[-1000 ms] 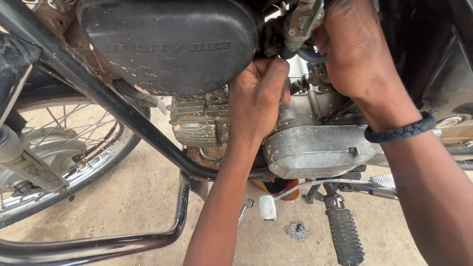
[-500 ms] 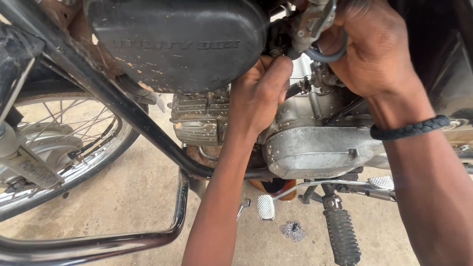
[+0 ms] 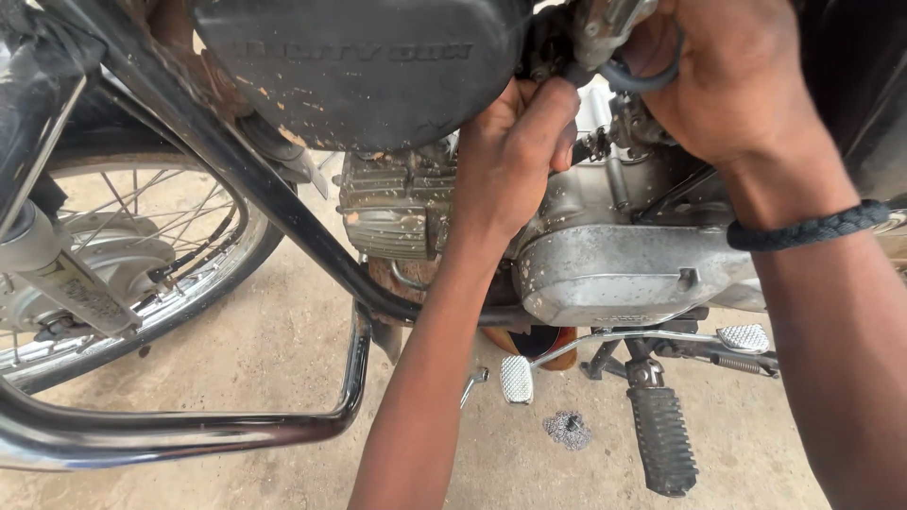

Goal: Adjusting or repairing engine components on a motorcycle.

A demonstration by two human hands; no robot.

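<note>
— How is the left hand [image 3: 510, 156] placed?

— It is curled almost closed, with the fingertips pressed up behind the black side cover [image 3: 359, 66], beside the carburettor [image 3: 605, 28]. What is pinched there cannot be made out; the fingertips are hidden by the cover's edge.

— And the right hand [image 3: 737, 80]?

— It is wrapped tightly about the carburettor body near the upper edge of the motorcycle's engine bay, with a dark rubber hose [image 3: 642, 77] looped under the fingers. A braided black wristband [image 3: 812, 227] is worn on that wrist. The carburettor itself is largely covered by the hand and cut off at the top of the view.

— Is any container seen?

— An orange-rimmed vessel [image 3: 539, 342] is partly seen beneath the silver crankcase cover [image 3: 614, 274], with something dark inside; its contents cannot be told.

— What else is seen?

— A finned cylinder [image 3: 397, 203] lies just behind the left forearm. A gear lever [image 3: 518, 378] and a ribbed footpeg [image 3: 661, 439] are seen below, a chrome crash guard [image 3: 189, 430] at the lower left, and the spoked front wheel [image 3: 123, 255] is cut off at the left edge.
</note>
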